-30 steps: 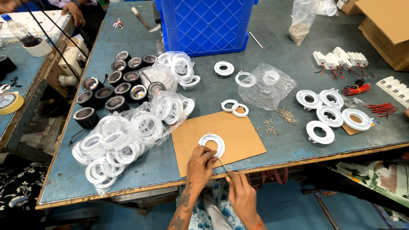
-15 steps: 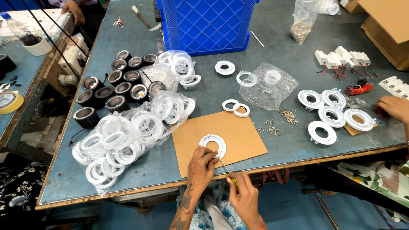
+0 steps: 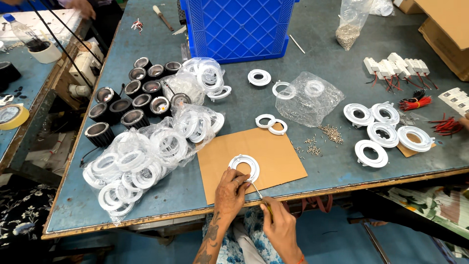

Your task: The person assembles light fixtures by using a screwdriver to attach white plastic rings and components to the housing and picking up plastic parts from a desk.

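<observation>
A white plastic ring [image 3: 245,167] lies on a brown cardboard sheet [image 3: 273,151] near the table's front edge. My left hand [image 3: 230,191] rests on the ring's near rim and pins it down with the fingertips. My right hand [image 3: 276,224] sits just below the table edge, closed around a thin screwdriver [image 3: 257,190] whose shaft slants up to the ring beside my left fingers.
Bagged white rings [image 3: 141,161] lie at the left, black lamp housings [image 3: 128,103] behind them. A blue crate [image 3: 239,29] stands at the back. Loose screws [image 3: 322,137] lie right of the cardboard, finished rings [image 3: 381,132] and wired drivers [image 3: 395,67] farther right.
Another person's hand that reached in at the right edge half a second ago has pulled back almost out of view. My hands stay on the ring and screwdriver.
</observation>
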